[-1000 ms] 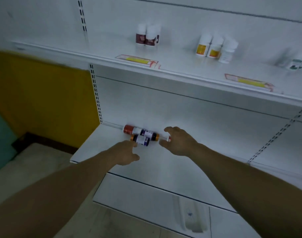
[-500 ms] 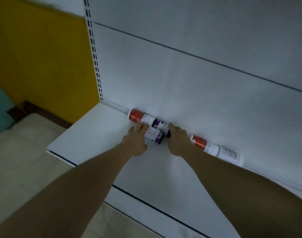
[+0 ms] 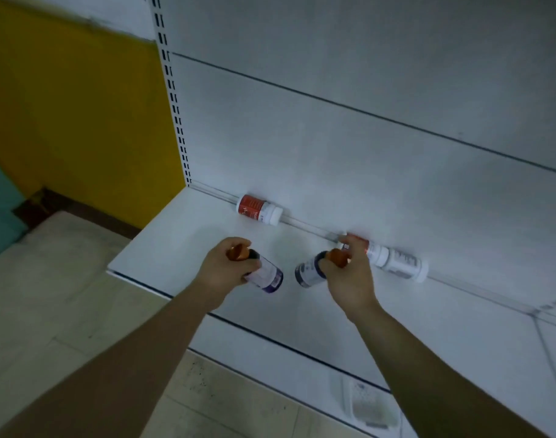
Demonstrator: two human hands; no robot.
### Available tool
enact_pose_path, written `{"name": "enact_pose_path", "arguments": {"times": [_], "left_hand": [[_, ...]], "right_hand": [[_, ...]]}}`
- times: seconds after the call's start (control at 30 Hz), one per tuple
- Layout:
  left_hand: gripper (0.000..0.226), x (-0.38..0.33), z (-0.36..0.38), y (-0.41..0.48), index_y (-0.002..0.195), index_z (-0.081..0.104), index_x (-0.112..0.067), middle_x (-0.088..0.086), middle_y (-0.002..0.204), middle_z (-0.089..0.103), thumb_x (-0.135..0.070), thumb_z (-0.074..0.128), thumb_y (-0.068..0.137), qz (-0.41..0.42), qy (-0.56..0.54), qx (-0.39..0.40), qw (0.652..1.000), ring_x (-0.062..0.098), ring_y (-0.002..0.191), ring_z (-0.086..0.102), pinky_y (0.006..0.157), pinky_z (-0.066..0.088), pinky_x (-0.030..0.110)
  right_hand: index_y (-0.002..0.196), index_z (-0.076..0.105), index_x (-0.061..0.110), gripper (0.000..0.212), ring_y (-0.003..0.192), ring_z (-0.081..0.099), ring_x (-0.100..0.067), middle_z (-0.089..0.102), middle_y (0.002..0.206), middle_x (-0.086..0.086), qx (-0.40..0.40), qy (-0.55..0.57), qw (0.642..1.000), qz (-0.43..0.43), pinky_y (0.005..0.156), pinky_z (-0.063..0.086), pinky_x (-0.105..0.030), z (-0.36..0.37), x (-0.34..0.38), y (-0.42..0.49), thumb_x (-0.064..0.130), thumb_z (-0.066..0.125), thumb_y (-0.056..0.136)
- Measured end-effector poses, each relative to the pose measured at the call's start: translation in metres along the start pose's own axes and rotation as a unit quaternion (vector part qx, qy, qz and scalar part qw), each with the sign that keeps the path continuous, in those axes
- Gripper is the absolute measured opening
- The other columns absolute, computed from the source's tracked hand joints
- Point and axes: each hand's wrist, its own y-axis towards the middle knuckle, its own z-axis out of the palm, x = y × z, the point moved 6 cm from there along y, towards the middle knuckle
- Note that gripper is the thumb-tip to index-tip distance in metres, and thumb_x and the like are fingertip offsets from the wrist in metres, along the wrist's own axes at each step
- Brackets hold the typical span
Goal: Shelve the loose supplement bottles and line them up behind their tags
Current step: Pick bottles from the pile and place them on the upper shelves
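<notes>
Gripping an orange-capped bottle (image 3: 265, 275) in my left hand (image 3: 221, 273); my right hand (image 3: 352, 278) is clamped round a second orange-capped bottle (image 3: 308, 273) beside it

Bare left grip (image 3: 221, 273) and right grip (image 3: 349, 276), bare forearms (image 3: 428, 355).

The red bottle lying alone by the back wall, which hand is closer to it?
Left. The left hand, gripping a purple-label bottle, is just in front of the lone red bottle. The right hand, gripping a second purple-label bottle, is farther off to its right.
</notes>
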Motion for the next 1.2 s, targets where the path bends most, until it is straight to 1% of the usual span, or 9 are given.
{"name": "enact_pose_path", "arguments": {"times": [0.1,0.23,0.3,0.43,0.67,0.8,0.93,1.03,1.2], "left_hand": [[0.04,-0.02,-0.011,-0.064,0.118,0.054,-0.018,0.009,0.112,0.061,0.003,0.061,0.085,-0.036,-0.166,0.015,0.985,0.024,0.098,0.063,0.078,0.055,0.038],[0.033,-0.053,-0.011,-0.154,0.119,0.055,-0.005,0.014,0.108,0.067,-0.017,0.058,0.088,-0.061,-0.32,0.07,0.943,0.023,0.09,0.069,0.072,0.057,0.035],[0.032,-0.074,-0.007,-0.2,0.107,0.061,-0.005,0.011,0.092,0.071,-0.029,0.044,0.095,-0.1,-0.363,0.114,0.919,0.02,0.075,0.071,0.061,0.058,0.031],[0.042,-0.109,-0.004,-0.27,0.103,0.065,-0.012,0.004,0.095,0.073,-0.04,0.033,0.098,-0.109,-0.374,0.168,0.906,0.025,0.08,0.071,0.078,0.055,0.044],[0.048,-0.152,0.028,-0.345,0.111,0.062,-0.007,0.019,0.107,0.067,-0.044,0.037,0.093,-0.127,-0.355,0.265,0.887,0.025,0.067,0.067,0.054,0.056,0.03],[0.049,-0.175,0.069,-0.388,0.092,0.074,0.0,0.018,0.088,0.067,-0.024,0.076,0.05,-0.087,-0.337,0.354,0.868,0.028,0.066,0.067,0.059,0.058,0.035],[0.045,-0.181,0.137,-0.429,0.095,0.074,-0.003,0.015,0.095,0.071,-0.035,0.048,0.077,-0.095,-0.286,0.424,0.854,0.027,0.065,0.067,0.063,0.059,0.042],[0.049,-0.176,0.203,-0.471,0.088,0.076,-0.005,0.016,0.102,0.068,-0.036,0.04,0.076,-0.128,-0.271,0.495,0.816,0.024,0.055,0.061,0.049,0.053,0.031],[0.055,-0.16,0.323,-0.544,0.084,0.073,0.002,0.017,0.082,0.062,-0.026,0.087,0.04,-0.186,-0.3,0.533,0.769,0.026,0.057,0.06,0.046,0.052,0.029]], "right_hand": [[0.12,0.045,0.029,0.045,0.089,0.061,-0.016,0.059,0.1,0.0,-0.069,0.191,0.976,0.075,0.078,0.049,-0.028,-0.032,0.022,-0.071,0.01,0.066,0.085],[0.095,0.061,0.012,0.007,0.075,0.059,-0.014,0.063,0.078,-0.001,-0.068,0.452,0.872,0.172,0.066,0.049,-0.021,-0.051,0.053,-0.154,0.016,0.062,0.09],[0.081,0.065,0.015,0.01,0.069,0.06,-0.016,0.063,0.077,-0.003,-0.021,0.53,0.821,0.211,0.068,0.051,-0.028,-0.053,0.077,-0.193,0.022,0.063,0.087],[0.087,0.071,0.01,0.034,0.069,0.068,-0.025,0.071,0.094,-0.008,0.052,0.578,0.78,0.234,0.073,0.053,-0.036,-0.065,0.119,-0.261,0.039,0.054,0.09],[0.105,0.065,0.018,0.039,0.062,0.066,-0.025,0.067,0.085,-0.01,0.032,0.556,0.818,0.143,0.057,0.057,-0.032,-0.127,0.156,-0.336,0.027,0.069,0.067],[0.118,0.061,0.017,0.046,0.072,0.069,-0.028,0.07,0.097,-0.013,0.01,0.553,0.829,0.085,0.064,0.059,-0.035,-0.182,0.158,-0.359,0.03,0.066,0.074],[0.108,0.063,0.009,0.038,0.069,0.066,-0.026,0.071,0.103,-0.012,-0.012,0.545,0.834,0.081,0.062,0.058,-0.033,-0.251,0.14,-0.382,0.039,0.059,0.084],[0.122,0.056,0.011,0.044,0.067,0.064,-0.024,0.067,0.098,-0.014,-0.037,0.538,0.84,0.061,0.06,0.057,-0.033,-0.312,0.115,-0.402,0.039,0.06,0.089],[0.128,0.053,0.026,0.046,0.07,0.066,-0.027,0.068,0.093,-0.019,-0.099,0.522,0.847,-0.026,0.062,0.057,-0.035,-0.438,0.083,-0.445,0.025,0.056,0.082]]}}
